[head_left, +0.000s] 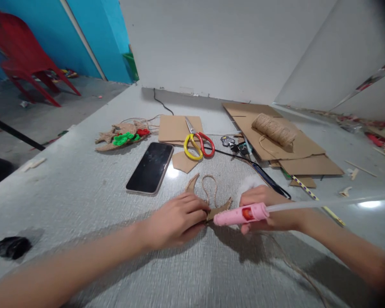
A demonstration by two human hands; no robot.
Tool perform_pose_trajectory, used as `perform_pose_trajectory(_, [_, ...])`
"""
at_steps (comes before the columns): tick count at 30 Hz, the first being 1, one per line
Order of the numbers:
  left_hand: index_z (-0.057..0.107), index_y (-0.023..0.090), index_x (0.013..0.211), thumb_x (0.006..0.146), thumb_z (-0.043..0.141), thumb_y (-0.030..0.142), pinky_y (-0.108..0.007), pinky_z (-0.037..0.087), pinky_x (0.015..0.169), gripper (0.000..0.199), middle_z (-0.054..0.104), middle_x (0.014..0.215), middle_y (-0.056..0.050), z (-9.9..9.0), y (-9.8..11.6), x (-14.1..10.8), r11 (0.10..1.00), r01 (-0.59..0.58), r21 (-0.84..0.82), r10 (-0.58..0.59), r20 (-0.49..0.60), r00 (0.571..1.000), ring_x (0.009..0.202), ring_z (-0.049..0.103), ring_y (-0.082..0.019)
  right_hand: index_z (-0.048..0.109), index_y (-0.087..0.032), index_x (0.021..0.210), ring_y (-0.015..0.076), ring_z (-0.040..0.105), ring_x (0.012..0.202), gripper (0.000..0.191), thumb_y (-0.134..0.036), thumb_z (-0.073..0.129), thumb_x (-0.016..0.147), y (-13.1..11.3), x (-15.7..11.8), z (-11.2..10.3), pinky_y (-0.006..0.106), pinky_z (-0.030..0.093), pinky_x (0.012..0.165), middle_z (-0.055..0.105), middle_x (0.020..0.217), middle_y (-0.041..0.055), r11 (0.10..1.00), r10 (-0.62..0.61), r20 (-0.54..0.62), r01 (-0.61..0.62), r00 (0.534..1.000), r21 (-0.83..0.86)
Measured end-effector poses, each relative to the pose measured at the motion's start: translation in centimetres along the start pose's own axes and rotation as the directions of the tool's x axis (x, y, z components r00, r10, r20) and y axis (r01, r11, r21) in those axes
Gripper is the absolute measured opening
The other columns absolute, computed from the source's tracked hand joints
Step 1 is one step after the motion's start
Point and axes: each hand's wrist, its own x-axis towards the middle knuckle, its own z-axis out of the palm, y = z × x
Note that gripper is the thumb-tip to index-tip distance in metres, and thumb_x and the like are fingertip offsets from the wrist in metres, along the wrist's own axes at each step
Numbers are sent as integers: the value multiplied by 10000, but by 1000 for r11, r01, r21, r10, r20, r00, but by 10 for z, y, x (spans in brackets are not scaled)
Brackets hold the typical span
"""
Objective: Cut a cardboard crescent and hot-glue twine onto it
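My left hand [182, 216] is closed on a curved cardboard cutout [220, 209] with pointed ends, holding it low over the table. A loop of thin twine [209, 182] rises beside the cutout. Gripped in my right hand [266, 201] is a pink glue gun [240, 214], with a long translucent glue stick [295, 205] running out of its back. The gun's front end is at the cutout, close to my left fingertips; whether it touches is unclear. Part of the cutout is hidden under my left fingers.
Beyond my hands lie a phone [150, 167], scissors [199, 143] and cardboard pieces [179, 127]. Twine-wrapped decorations [123, 134] sit at left. A twine roll [273, 129] rests on cardboard sheets [244, 117] at right, near a pencil [308, 190]. A black-wrapped bundle [13, 248] lies near left.
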Motion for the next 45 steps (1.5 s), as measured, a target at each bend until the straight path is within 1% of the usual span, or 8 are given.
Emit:
perform_pose_trajectory(5, [629, 158, 979, 934, 484, 197, -376, 504, 861, 157, 682, 1050, -88, 1, -1, -1, 1000, 3, 1, -3, -8, 1000, 955, 634, -213, 561, -175, 643, 108, 458, 532, 547, -662, 483, 880, -2, 0, -4, 244, 292, 527, 529, 585, -13, 999, 7, 17, -6, 1000, -36])
perform_pose_trajectory(11, [621, 155, 964, 938, 486, 208, -389, 502, 864, 148, 680, 1060, -86, 2, -1, -1, 1000, 3, 1, -3, -2, 1000, 959, 633, -223, 562, -171, 632, 102, 443, 525, 540, -649, 502, 876, -3, -2, -6, 237, 278, 521, 532, 575, -12, 999, 11, 2, -11, 1000, -34])
perform_pose_trajectory(19, [612, 150, 938, 924, 495, 177, -380, 500, 851, 121, 680, 1044, -82, 0, 0, 1, 1000, -3, 0, 3, -3, 1000, 937, 638, -218, 582, -173, 641, 111, 472, 535, 488, -593, 534, 885, -3, -5, -11, 240, 293, 533, 547, 583, -5, 999, 24, 9, -24, 1000, -39])
perform_pose_trajectory(27, [607, 157, 929, 932, 490, 185, -381, 486, 858, 120, 677, 1039, -73, -1, 1, 1, 1000, 6, -3, -6, 15, 1000, 937, 629, -212, 587, -182, 638, 118, 474, 546, 453, -570, 567, 871, -2, -4, -15, 257, 285, 542, 558, 589, -9, 993, 76, 49, -71, 996, -96])
perform_pose_trajectory(34, [611, 159, 919, 936, 486, 175, -372, 484, 858, 128, 678, 1045, -69, -1, 2, 0, 1000, 26, -4, -26, 17, 1000, 942, 631, -203, 603, -177, 640, 112, 450, 542, 460, -567, 552, 879, -6, 1, -26, 259, 284, 544, 550, 589, -13, 989, 84, 85, -73, 993, -129])
perform_pose_trajectory(38, [619, 164, 917, 939, 486, 182, -364, 492, 847, 135, 680, 1043, -67, -1, 2, 1, 1000, 27, 5, -27, 23, 999, 941, 638, -201, 601, -192, 634, 116, 448, 533, 436, -536, 540, 894, -7, 0, -31, 257, 292, 540, 549, 580, -13, 991, 79, 84, -69, 993, -118])
perform_pose_trajectory(45, [622, 163, 920, 935, 492, 167, -363, 497, 830, 132, 684, 1029, -60, -2, 4, 2, 1000, 9, 15, -9, -13, 1000, 918, 642, -196, 633, -195, 660, 108, 473, 534, 334, -467, 638, 855, -4, -2, -33, 237, 293, 529, 577, 580, -28, 990, 74, 62, -66, 995, -125])
